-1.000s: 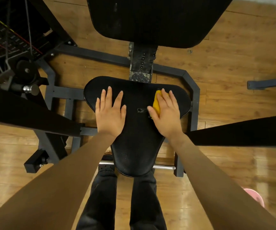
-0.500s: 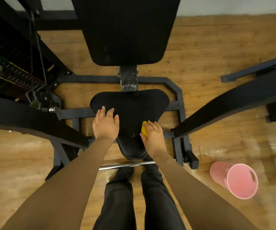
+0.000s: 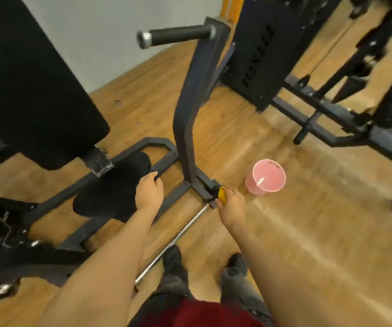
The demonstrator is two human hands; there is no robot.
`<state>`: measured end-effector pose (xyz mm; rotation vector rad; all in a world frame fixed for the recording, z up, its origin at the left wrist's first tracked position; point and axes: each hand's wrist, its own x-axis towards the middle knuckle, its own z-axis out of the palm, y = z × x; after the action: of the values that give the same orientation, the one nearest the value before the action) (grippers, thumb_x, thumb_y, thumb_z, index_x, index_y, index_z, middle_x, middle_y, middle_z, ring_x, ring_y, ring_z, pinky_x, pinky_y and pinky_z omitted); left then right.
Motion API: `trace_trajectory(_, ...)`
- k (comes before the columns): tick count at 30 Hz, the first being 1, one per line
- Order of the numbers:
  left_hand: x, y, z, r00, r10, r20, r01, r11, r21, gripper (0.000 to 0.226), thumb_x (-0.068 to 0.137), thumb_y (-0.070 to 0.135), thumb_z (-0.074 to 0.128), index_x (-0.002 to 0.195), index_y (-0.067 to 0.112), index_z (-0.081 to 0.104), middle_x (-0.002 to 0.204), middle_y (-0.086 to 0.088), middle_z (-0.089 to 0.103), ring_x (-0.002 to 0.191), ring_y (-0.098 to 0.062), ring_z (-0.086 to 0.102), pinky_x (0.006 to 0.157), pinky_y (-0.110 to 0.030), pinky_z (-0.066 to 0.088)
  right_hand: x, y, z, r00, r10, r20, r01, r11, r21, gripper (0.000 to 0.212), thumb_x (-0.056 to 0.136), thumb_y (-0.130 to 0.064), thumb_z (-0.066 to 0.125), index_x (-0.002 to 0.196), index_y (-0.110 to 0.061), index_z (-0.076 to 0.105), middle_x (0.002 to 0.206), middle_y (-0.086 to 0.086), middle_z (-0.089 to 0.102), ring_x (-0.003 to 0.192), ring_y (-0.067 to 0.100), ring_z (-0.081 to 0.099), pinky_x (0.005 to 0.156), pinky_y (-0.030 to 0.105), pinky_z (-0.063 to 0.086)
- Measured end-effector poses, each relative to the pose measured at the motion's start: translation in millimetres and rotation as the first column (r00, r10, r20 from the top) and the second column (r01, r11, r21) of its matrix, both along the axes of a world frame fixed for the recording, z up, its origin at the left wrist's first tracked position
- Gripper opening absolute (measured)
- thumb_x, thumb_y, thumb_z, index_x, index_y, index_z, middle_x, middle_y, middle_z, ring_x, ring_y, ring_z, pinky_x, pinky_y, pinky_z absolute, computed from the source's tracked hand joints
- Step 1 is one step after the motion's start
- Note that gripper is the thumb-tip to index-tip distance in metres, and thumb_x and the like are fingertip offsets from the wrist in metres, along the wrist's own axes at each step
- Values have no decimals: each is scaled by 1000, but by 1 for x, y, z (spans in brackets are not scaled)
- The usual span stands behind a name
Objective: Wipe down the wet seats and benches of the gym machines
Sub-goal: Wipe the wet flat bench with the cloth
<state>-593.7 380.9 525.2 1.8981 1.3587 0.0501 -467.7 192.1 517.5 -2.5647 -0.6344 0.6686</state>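
Pink bucket (image 3: 265, 178) on wooden floor (image 3: 308, 232), chrome bar (image 3: 173, 241), black weight-stack housing (image 3: 258, 48)

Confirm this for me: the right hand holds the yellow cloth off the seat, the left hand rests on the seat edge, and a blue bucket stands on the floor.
One detail is wrong: the bucket is pink, not blue, as the head view shows. The rest holds: the right hand grips the yellow cloth away from the seat, and the left hand rests on the seat edge.

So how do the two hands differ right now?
The left hand rests on the black seat; the right hand is off it, over the floor. The left holds nothing; the right grips the yellow cloth. Both are bare.
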Motion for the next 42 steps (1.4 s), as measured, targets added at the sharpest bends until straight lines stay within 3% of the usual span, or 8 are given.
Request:
trace_trajectory(12,183,-264,-10,896,-445,3,445,896,3,41,101,25,41,141,14,46,139,-13,49,123,-32,50,98,-41,42,85,-340,0,892,-452,-3,451,890,-64,33,94,-21,57,124,-8,57,124,11,58,113,32,50,91,36,40)
trace_trajectory(15,210,-337,-20,804,-594,-23,594,803,44,39,99,21,44,137,10,51,138,-13,52,126,-31,48,104,-41,40,94,-427,-11,872,-490,-19,486,869,-92,39,94,-24,57,130,-11,54,126,8,57,117,29,48,95,33,37)
trace_trajectory(19,250,-417,-25,693,-715,-91,720,692,52,36,98,15,47,131,4,55,133,-18,54,124,-34,49,105,-39,36,102,-523,-23,786,-617,-50,608,784,-121,24,91,-22,59,112,-11,63,109,11,63,106,32,54,81,34,38)
trace_trajectory(24,323,-512,-35,542,-830,-129,838,546,12,26,99,13,45,114,2,63,115,-18,64,96,-28,56,84,-33,42,128,-605,-39,629,-772,-92,769,635,-75,15,89,-19,61,98,-8,67,97,12,66,94,35,59,77,40,46)
trace_trajectory(26,361,-553,-46,460,-877,-140,885,465,-3,26,99,12,43,112,0,63,114,-19,63,99,-30,58,86,-36,43,148,-635,-45,563,-820,-98,817,571,-83,12,87,-19,62,92,-9,66,91,12,66,91,35,60,73,39,47)
trace_trajectory(32,519,-694,-86,285,-950,-130,957,290,-26,36,100,19,41,129,7,58,130,-17,59,119,-32,54,99,-35,42,269,-744,-58,495,-867,-58,866,497,-45,25,88,-17,60,110,-6,63,110,15,61,106,36,53,88,38,41)
trace_trajectory(35,603,-763,-84,273,-958,-91,961,275,-13,37,101,19,40,133,7,55,133,-17,56,122,-32,51,99,-34,39,354,-804,-50,501,-865,-11,863,501,-58,40,91,-22,59,129,-9,56,121,14,56,116,33,48,98,36,36)
trace_trajectory(42,776,-879,-65,293,-954,-56,955,295,-20,38,100,15,42,136,7,52,138,-15,51,124,-29,49,101,-29,37,545,-928,-21,553,-831,60,833,553,-16,40,91,-21,61,128,-7,56,125,12,56,121,32,45,101,35,32)
